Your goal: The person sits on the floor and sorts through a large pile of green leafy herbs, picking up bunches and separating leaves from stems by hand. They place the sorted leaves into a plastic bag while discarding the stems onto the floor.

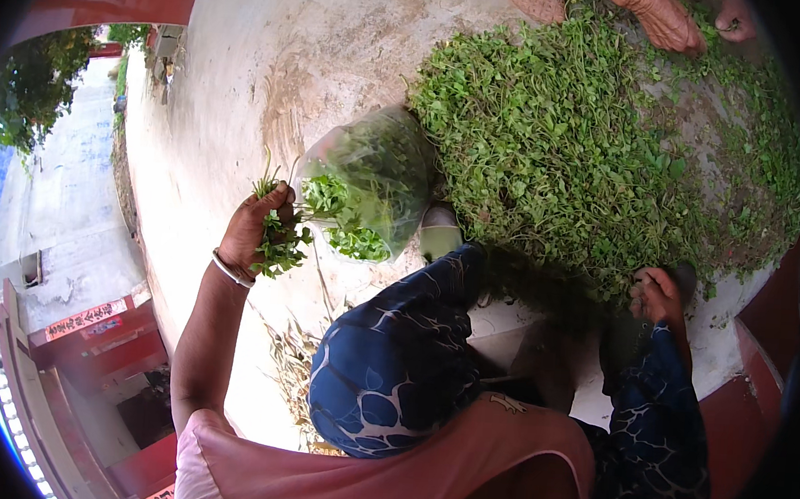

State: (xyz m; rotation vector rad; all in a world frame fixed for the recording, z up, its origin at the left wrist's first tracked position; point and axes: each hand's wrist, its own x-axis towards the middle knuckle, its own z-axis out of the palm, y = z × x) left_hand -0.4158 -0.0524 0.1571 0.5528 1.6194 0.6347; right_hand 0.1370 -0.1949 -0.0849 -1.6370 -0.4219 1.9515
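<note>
My left hand [258, 228], a pale bracelet on its wrist, is raised at the left. Its fingers are closed round a small bunch of leafy greens [281, 249], with thin stems sticking out above and leaves hanging below. Just right of it stands a clear plastic bag [379, 155] holding more green leaves. My right hand [659, 295] is low at the near right edge of a wide heap of greens [556, 140]. Its fingers are curled in; what they hold, if anything, is hidden. My knee in patterned blue trousers hides much of that forearm.
Another person's bare limbs [662, 19] reach in at the far edge of the heap. My shoe [439, 234] is between bag and heap. Dry stalks [291, 372] lie left of my blue-trousered knee [392, 369]. Concrete ground [236, 80] extends left toward a red-trimmed building [101, 345].
</note>
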